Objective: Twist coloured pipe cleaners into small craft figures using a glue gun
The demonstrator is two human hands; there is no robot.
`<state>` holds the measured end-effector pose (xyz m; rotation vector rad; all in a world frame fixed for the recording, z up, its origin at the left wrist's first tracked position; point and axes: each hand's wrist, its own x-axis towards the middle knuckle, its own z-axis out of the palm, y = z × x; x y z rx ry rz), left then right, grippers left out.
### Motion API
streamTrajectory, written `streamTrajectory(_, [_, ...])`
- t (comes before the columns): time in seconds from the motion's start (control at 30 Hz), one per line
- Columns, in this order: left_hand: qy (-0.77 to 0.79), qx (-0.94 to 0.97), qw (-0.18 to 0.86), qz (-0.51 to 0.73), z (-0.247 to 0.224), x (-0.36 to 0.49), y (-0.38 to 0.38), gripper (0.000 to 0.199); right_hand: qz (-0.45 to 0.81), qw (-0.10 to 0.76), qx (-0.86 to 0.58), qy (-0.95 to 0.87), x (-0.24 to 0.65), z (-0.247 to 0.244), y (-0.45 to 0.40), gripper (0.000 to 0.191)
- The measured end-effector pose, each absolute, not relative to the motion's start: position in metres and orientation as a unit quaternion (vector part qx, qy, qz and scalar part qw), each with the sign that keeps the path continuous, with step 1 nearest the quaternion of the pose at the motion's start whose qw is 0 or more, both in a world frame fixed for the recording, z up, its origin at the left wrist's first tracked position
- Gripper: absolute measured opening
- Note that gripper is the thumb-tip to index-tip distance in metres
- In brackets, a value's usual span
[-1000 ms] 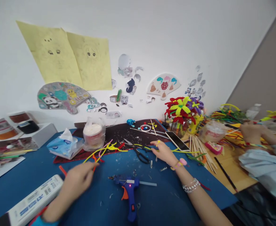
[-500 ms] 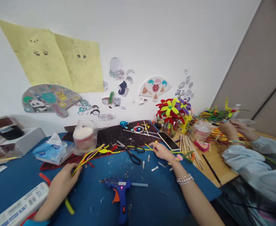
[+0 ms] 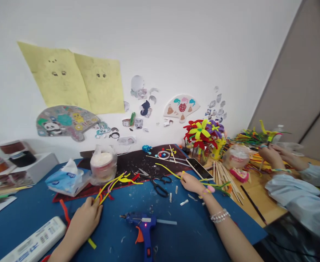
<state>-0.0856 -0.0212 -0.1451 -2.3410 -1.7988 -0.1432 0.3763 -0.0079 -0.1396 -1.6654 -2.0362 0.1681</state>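
My left hand (image 3: 83, 220) is closed around a small bunch of pipe cleaners (image 3: 108, 188), yellow with some purple and orange. Their upper ends fan out past my fingers, and a yellow-green end shows below the hand. In my right hand (image 3: 192, 182), the fingers pinch one yellow pipe cleaner (image 3: 165, 167) that reaches leftward above the scissors. Those black-handled scissors (image 3: 160, 189) lie spread on the blue mat (image 3: 116, 242), just left of my right hand. Between my forearms is a blue glue gun (image 3: 146, 233) with its small light lit.
A tissue pack (image 3: 67, 180) and a wrapped tub (image 3: 103, 167) stand at back left. A long white box (image 3: 35, 242) lies front left. A phone (image 3: 199, 168), wooden sticks (image 3: 228, 180) and a jar of pipe-cleaner flowers (image 3: 200, 151) are rightward. Another person's hands (image 3: 271, 154) work at far right.
My right hand has lifted the yellow pipe cleaner, whose free end now rises above the scissors. My left hand keeps its bunch. The whole view has shifted slightly.
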Motion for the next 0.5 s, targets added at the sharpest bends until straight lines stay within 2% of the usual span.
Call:
streamTrajectory(0.27, [-0.594,-0.795,0.12,0.001,-0.131,-0.077,-0.034,0.037,0.089,0.207,-0.608,-0.761,0.372,-0.137,-0.01,0.032])
streamTrajectory(0.5, [-0.608,-0.789,0.087,-0.004,-0.131,-0.079,-0.033,0.036,0.1,0.182,-0.608,-0.767,0.372,-0.137,-0.008,0.032])
